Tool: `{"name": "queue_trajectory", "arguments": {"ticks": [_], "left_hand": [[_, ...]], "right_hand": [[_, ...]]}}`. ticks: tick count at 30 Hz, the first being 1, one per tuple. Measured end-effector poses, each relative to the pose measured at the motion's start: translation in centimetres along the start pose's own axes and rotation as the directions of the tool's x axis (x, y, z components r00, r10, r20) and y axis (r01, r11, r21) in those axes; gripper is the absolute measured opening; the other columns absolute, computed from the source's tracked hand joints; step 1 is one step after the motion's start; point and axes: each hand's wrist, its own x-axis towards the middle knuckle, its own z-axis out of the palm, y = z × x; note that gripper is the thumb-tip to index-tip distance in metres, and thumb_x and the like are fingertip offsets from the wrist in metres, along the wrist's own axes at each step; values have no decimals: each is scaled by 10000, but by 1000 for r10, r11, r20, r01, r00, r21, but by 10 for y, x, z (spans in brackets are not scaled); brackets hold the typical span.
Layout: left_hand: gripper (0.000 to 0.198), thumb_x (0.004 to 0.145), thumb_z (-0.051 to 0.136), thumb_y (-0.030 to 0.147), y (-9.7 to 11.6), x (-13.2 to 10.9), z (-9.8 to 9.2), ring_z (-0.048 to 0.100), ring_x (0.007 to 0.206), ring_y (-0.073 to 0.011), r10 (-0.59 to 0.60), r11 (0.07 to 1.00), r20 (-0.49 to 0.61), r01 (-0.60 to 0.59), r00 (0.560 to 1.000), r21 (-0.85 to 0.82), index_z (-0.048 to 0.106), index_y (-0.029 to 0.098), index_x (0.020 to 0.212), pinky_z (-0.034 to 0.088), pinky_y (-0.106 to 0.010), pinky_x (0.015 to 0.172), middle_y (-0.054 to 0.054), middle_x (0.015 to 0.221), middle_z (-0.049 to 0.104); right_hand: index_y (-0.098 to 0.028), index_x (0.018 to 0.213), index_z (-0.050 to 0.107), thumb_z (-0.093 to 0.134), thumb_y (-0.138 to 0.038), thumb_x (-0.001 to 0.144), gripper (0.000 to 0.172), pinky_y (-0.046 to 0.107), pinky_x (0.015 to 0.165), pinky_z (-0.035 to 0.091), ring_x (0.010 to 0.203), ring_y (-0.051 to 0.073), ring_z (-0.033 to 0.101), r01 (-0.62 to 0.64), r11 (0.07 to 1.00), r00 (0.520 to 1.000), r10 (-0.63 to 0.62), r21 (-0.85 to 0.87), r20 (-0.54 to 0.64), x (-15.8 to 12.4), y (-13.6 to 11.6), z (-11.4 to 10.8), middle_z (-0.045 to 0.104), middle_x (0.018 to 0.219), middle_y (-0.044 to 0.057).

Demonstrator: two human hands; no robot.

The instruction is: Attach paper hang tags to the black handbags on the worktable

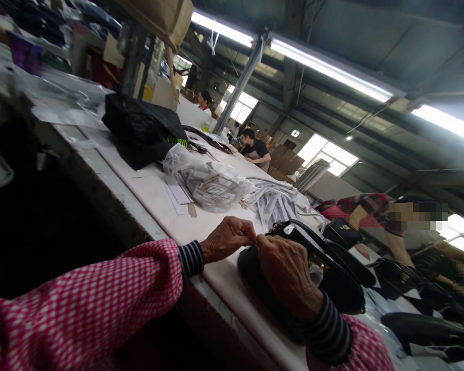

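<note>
My left hand and my right hand meet fingertip to fingertip above the near end of a black bag on the worktable. Both are closed in a pinch. Whatever lies between the fingers is too small or hidden to make out. The right wrist rests over the bag's side and covers part of it. A white tag shows at the bag's top, beside its dark strap. Just beyond my hands lie white plastic strips and a clear plastic bag of small packets.
A long pale worktable runs diagonally away. On it lie a black cloth bag with green lettering and white paper slips. More black bags crowd the right side, where a co-worker in a plaid sleeve leans in.
</note>
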Motion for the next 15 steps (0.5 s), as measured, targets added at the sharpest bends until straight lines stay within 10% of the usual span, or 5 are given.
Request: {"name": "queue_trajectory", "arguments": {"ticks": [15], "left_hand": [[43,697,671,120,3,-6,10,566,688,-139,-9,995,-114,20,993,95,713,130,695,422,-242,647,-16,682,665]], "right_hand": [[-174,766,617,545,-26,879,199,344,632,211,625,172,479,84,996,989,-86,-19,-118,-7,-3,11,585,658,9]]}}
